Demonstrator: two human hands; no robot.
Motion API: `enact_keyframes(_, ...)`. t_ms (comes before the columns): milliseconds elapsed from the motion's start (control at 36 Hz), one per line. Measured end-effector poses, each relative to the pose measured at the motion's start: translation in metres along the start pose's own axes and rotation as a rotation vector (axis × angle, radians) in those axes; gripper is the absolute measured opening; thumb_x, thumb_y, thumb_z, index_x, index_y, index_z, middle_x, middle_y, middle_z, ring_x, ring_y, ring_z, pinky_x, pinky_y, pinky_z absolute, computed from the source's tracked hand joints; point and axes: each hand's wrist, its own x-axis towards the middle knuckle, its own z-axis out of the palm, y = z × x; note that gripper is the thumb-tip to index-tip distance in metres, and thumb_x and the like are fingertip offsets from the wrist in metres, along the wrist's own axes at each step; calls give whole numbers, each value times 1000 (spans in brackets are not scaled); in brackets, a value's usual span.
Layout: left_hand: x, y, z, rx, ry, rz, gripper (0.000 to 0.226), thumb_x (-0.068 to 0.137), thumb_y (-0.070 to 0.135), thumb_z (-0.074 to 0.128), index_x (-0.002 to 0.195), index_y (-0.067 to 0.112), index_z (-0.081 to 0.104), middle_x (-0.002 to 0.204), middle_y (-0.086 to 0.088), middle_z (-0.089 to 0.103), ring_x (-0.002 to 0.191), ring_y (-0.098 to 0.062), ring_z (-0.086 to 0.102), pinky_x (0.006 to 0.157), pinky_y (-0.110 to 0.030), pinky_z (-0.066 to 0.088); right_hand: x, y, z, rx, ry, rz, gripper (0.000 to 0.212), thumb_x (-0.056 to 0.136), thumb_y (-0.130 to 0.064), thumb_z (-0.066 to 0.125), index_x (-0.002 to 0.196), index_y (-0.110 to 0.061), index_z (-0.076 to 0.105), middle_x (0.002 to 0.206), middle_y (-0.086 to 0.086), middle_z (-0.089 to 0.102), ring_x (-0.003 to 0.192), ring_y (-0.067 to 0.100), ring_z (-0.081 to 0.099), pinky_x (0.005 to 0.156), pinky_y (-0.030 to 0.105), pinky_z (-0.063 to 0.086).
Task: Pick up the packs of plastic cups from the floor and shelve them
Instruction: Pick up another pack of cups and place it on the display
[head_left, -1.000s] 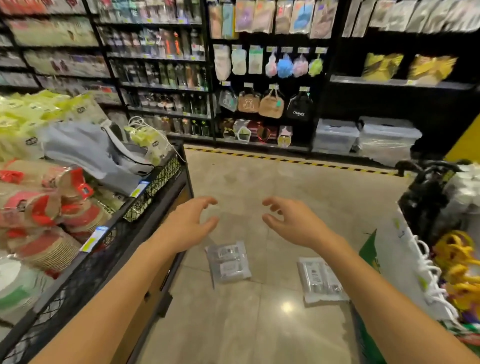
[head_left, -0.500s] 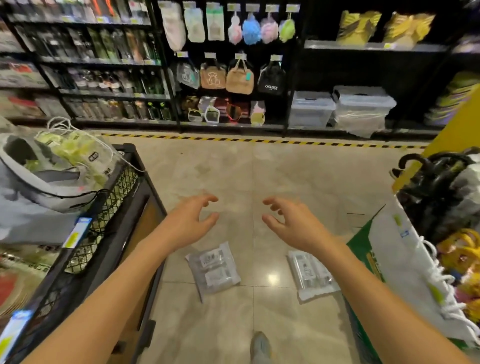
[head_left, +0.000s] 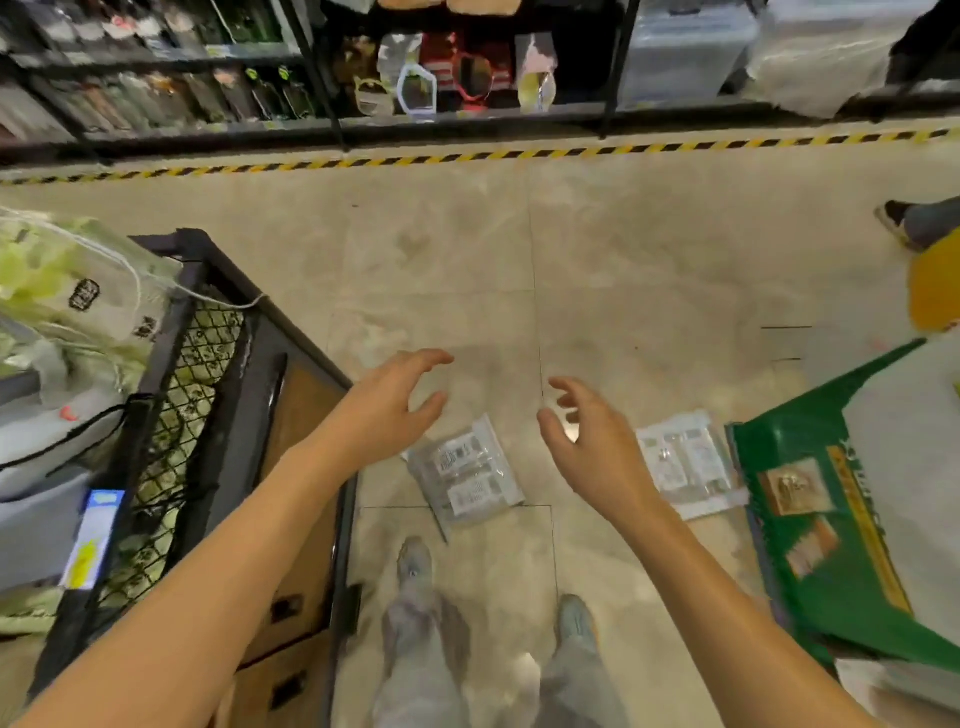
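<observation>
Two clear packs of plastic cups lie flat on the beige tiled floor in front of my feet. One pack (head_left: 467, 475) lies near the centre, just below and right of my left hand (head_left: 389, 410). The other pack (head_left: 688, 462) lies to the right, partly hidden behind my right hand (head_left: 592, 447). Both hands hover above the floor with fingers spread and curled, holding nothing and touching neither pack.
A black wire-mesh display bin (head_left: 208, 364) full of bagged goods stands at my left. A green and white bag (head_left: 841, 519) leans at the right, close to the second pack. Dark shelving (head_left: 363, 119) lines the far side beyond yellow-black floor tape (head_left: 519, 154). Another person's shoe (head_left: 898, 221) shows far right.
My view has tilted down toward the floor, so my feet and legs are now visible. Both hands stay empty and spread, now lower and nearer the two packs.
</observation>
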Motion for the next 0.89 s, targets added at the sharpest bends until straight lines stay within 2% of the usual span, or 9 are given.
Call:
enact_keyframes(83, 41, -44, 20, -44, -72, 21, 47, 98, 36, 51, 144, 33, 41, 142, 5, 46, 123, -6, 43, 103, -27, 38, 14, 19, 54, 85, 63, 143, 41, 99, -37, 51, 139, -27, 47, 127, -1, 60, 113, 14, 57, 92, 34, 47)
enact_keyframes(250, 116, -142, 96, -25, -208, 66, 46, 98, 32, 52, 143, 30, 42, 140, -2, 47, 110, -21, 55, 93, -29, 42, 24, 79, 184, 306, 55, 407, 45, 99, -32, 53, 143, -28, 44, 131, -2, 56, 107, 11, 57, 93, 33, 50)
enact_keyframes(333, 145, -190, 154, -39, -275, 71, 46, 98, 27, 53, 143, 26, 43, 141, -5, 47, 119, -20, 50, 92, -25, 39, 25, 120, 247, 351, 53, 553, 49, 99, -31, 53, 146, -31, 41, 131, 0, 55, 109, 14, 58, 94, 33, 50)
enact_keyframes(444, 178, -259, 238, -33, -368, 74, 52, 97, 22, 54, 147, 24, 38, 146, -5, 42, 130, -17, 42, 100, -22, 35, 38, 179, 328, 347, 58, 725, 55, 95, -44, 51, 146, -47, 30, 123, -5, 55, 101, 17, 62, 90, 43, 53)
enact_keyframes(528, 201, -314, 307, 10, -420, 65, 58, 97, 27, 52, 150, 31, 31, 150, -2, 35, 136, -19, 36, 105, -25, 29, 58, 230, 390, 330, 16, 749, 64, 92, -51, 49, 148, -53, 17, 120, -4, 54, 100, 16, 61, 90, 45, 53)
enact_keyframes(639, 226, -389, 397, 141, -498, 8, 62, 97, 36, 52, 151, 41, 21, 158, -6, 24, 143, -29, 28, 113, -45, 29, 80, 299, 474, 368, -15, 763, 69, 99, -41, 51, 153, -49, 9, 122, -4, 47, 103, 12, 56, 90, 31, 46)
enact_keyframes(722, 240, -434, 453, 220, -513, -4, 64, 97, 38, 51, 151, 45, 16, 161, -9, 15, 144, -36, 23, 113, -53, 27, 98, 347, 536, 375, 7, 765, 74, 98, -46, 49, 153, -50, -1, 127, 0, 56, 109, 17, 58, 95, 39, 48)
enact_keyframes(806, 250, -472, 500, 238, -530, -17, 64, 98, 40, 49, 150, 49, 14, 162, -13, 7, 146, -39, 16, 114, -59, 24, 113, 389, 588, 399, 21, 788, 81, 95, -51, 50, 152, -50, -7, 123, 9, 61, 102, 25, 60, 89, 46, 52)
enact_keyframes(889, 260, -498, 540, 192, -548, -4, 63, 98, 36, 50, 150, 50, 17, 161, -20, 6, 145, -44, 15, 115, -57, 24, 119, 420, 623, 427, 70, 797, 81, 97, -43, 54, 156, -40, -2, 145, 8, 44, 126, 24, 45, 92, 24, 35)
